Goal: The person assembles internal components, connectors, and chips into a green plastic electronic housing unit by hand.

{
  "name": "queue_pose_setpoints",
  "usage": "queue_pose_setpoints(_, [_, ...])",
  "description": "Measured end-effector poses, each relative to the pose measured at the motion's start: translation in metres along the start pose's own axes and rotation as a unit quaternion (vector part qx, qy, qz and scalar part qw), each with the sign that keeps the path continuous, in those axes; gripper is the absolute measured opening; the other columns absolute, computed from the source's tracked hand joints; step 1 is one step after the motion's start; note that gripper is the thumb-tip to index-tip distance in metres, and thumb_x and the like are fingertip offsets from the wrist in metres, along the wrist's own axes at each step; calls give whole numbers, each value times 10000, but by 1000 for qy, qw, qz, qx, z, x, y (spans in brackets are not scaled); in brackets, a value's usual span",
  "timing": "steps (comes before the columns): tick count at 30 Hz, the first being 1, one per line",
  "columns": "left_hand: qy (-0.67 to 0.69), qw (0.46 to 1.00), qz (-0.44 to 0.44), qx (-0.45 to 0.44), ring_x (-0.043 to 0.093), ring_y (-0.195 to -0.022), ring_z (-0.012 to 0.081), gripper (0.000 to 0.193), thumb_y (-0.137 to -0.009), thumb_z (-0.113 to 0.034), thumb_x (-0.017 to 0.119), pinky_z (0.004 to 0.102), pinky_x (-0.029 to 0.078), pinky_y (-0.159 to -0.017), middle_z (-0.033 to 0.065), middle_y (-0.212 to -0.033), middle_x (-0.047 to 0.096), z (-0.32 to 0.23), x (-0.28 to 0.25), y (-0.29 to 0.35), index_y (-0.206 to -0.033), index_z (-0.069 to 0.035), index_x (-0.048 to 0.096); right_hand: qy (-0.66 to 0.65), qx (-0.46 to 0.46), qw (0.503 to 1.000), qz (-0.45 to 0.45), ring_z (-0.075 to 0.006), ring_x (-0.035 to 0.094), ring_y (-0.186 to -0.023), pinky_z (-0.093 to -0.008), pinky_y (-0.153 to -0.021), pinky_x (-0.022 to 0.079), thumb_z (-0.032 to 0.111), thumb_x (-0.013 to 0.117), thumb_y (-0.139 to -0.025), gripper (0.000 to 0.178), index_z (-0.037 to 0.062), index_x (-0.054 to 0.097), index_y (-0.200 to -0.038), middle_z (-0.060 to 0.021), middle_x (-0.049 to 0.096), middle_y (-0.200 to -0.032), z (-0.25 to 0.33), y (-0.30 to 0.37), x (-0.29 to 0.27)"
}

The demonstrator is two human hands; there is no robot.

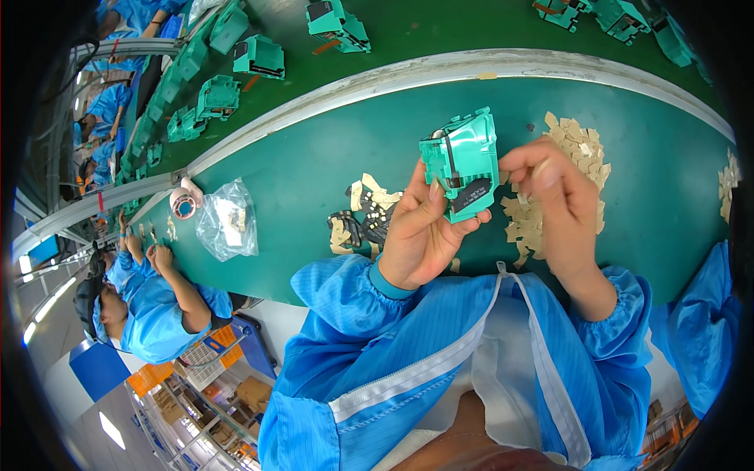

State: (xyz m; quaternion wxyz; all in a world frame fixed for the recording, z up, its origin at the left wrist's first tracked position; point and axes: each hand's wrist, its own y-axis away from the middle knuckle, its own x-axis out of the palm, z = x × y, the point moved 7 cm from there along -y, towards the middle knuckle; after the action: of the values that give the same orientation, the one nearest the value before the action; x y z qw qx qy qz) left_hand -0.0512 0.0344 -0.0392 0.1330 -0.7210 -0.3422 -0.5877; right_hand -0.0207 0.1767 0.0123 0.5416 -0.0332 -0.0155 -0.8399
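Note:
My left hand (416, 235) grips a teal-green plastic housing (475, 145) from its left and lower side, raised over the table. On the housing's lower face sits a black piece (473, 194) with pale print. My right hand (558, 196) is at the housing's right edge, thumb and forefinger pinched together; what they hold, if anything, is too small to make out. Beneath and behind that hand lies a heap of small beige paper pieces (581, 145). Left of the left hand is a pile of black printed pieces (375, 216) with beige backing scraps (379, 192).
A clear plastic bag (228, 224) and a roll of tape (184, 206) lie at the left on the green table (314, 149). Beyond a metal rail (487, 63), similar housings (338, 27) stand on a green belt. Co-workers in blue (169, 306) sit at the left; a blue sleeve (699, 330) shows at the right.

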Motion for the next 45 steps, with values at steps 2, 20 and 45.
queue_pose_setpoints(2, [-12,1000,-18,-7,587,-1014,294,510,-929,-107,477,363,551,-836,196,-1307,419,0,2,0,-1374,-63,232,7,-19,998,60,-54,440,-657,-194,-590,340,242,631,-868,249,-4,590,-880,9,513,-742,0,5,11])
queue_pose_setpoints(20, [-101,994,-33,-17,558,-1098,246,530,-945,-114,461,403,531,-867,111,-1286,456,5,5,-3,-1395,-155,183,-166,105,979,47,-24,415,-614,-196,-543,350,178,579,-912,170,22,593,-846,39,502,-682,-13,16,27])
queue_pose_setpoints(45, [-494,830,-193,172,389,-1255,286,749,-839,-8,603,362,310,-1075,205,-1339,391,-134,17,-71,-1387,114,107,195,-204,959,-31,-111,446,-594,-232,-519,354,95,586,-883,123,-21,625,-898,-56,498,-702,13,0,-9])
